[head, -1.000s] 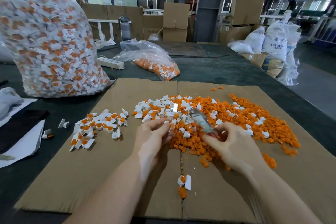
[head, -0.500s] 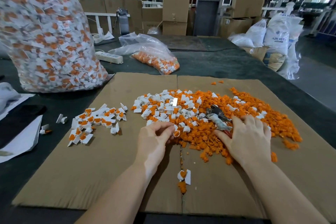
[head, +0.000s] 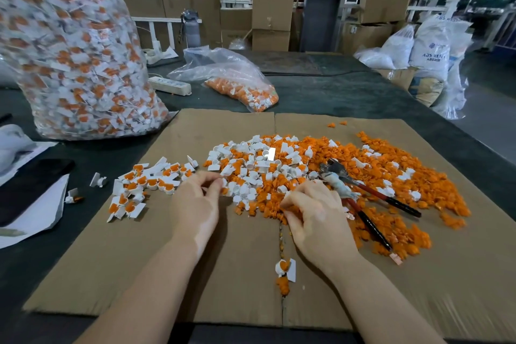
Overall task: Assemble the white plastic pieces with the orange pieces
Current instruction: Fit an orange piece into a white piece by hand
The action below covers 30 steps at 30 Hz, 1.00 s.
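Loose white plastic pieces (head: pixel 251 167) and a wide heap of orange pieces (head: pixel 391 176) lie mixed on a sheet of cardboard (head: pixel 111 260). A group of joined white-and-orange pieces (head: pixel 145 184) sits to the left of the heap. My left hand (head: pixel 198 204) pinches a white piece between thumb and forefinger at the pile's near left edge. My right hand (head: pixel 315 215) has its fingers curled into the orange pieces at the pile's near edge, pinching one. Red-handled pliers (head: pixel 371 195) lie on the heap just right of that hand.
A big clear bag of joined pieces (head: pixel 69 64) stands at the back left, with a smaller bag (head: pixel 240 86) and a power strip (head: pixel 170 85) behind the cardboard. One joined piece (head: pixel 287 267) lies near me. A dark flat object on paper (head: pixel 28 187) is at the left.
My right hand held the pliers, laid them on the orange heap, and has moved left onto the orange pieces. My left hand has stayed at the pile's edge with its white piece.
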Available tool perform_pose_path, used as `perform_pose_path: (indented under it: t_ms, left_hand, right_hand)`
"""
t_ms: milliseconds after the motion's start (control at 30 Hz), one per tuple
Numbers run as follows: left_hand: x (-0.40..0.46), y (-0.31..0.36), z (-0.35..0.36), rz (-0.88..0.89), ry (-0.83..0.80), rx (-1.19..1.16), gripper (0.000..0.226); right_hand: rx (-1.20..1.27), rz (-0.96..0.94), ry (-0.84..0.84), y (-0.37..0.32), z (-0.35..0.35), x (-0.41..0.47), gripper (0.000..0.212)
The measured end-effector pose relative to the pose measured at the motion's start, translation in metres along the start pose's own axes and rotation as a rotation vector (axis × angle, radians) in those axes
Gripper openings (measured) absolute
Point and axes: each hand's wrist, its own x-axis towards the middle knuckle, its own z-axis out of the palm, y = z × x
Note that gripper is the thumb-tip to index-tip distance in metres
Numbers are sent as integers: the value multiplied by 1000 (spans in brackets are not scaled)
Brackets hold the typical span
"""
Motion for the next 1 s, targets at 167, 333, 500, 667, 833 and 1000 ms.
perform_pose_path:
  t_ms: [167,333,500,667,833,1000]
  left_hand:
    - [7,-8,-2,56,56,195,13]
    - [-2,-3,3,89,29,169,12]
    - [-12,-1,7,157,-14,114,11]
    - [-13,-2,6,139,-23,99,11]
    - [-9,-5,5,67,-22,90,11]
    - [-9,-5,5,46,-38,82,9]
  right_hand:
    - [-118,-8,-22,-3,1,-2,13]
    - [-120,14,-35,-2,3,-5,14]
    - [-42,33,-52,-2,0,-8,15]
    - [130,-9,-106,-3,-10,-9,13]
    - [257,-18,-247,-2,-15,-11,10]
    - [289,-54,-378,-3,-16,-11,8]
